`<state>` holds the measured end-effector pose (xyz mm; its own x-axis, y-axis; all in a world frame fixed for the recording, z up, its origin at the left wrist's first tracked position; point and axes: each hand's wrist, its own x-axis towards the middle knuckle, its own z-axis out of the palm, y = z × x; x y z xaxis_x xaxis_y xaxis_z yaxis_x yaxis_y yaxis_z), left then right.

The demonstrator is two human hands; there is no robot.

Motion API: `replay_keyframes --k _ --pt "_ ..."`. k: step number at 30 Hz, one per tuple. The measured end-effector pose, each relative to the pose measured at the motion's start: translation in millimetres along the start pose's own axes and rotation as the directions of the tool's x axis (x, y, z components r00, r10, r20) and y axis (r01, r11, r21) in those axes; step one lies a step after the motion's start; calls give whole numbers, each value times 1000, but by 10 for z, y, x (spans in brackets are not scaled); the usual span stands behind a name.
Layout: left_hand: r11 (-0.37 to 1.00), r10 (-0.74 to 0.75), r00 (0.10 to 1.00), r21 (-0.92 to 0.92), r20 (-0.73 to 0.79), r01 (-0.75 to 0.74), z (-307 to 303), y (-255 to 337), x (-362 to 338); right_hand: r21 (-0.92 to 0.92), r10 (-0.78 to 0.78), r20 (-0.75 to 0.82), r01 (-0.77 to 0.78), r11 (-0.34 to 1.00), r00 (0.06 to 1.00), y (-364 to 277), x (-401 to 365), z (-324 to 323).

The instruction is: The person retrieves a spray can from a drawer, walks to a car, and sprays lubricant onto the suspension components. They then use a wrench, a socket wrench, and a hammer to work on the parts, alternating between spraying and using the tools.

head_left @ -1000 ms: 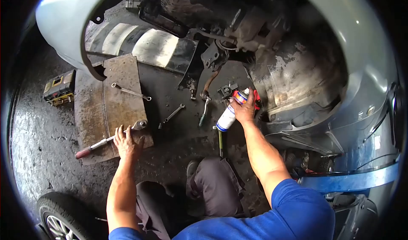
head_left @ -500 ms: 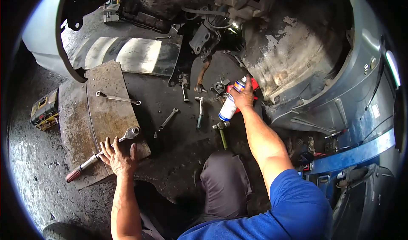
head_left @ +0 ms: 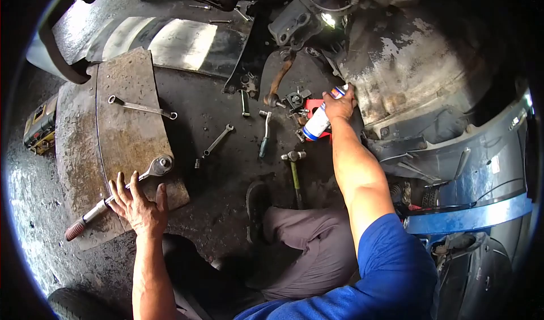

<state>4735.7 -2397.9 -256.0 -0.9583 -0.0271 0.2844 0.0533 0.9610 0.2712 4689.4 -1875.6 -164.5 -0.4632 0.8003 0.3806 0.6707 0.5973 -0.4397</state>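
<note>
Left grip splayed (right grip curled)

The dark, grimy floor is brightened at the far left, where light is glossily reflected.

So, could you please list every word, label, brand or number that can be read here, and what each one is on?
No text can be read.
Spray can in the right grip: label colours show, but its print is too small and blurred.
Pale patch on the car's side panel: too small to tell whether it bears writing.
</note>
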Motion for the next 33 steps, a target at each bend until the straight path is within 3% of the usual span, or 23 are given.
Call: replay_keyframes --k 7,9,14,33 --pt "999 -51 999 9 12 51 90 1 27 -127 -57 -45 50 991 997 37 343 361" --pt "1000 5 999 8 -33 -4 87 -1 24 -149 13 1 -13 989 1000 -16 369 383" --pt "1000 24 998 -8 -56 -25 80 -1 29 -183 0 -28 -5 983 1000 25 471 485" --pt "1000 20 999 2 -39 -20 37 40 62 -223 187 -46 -192 956 981 -218 501 565"
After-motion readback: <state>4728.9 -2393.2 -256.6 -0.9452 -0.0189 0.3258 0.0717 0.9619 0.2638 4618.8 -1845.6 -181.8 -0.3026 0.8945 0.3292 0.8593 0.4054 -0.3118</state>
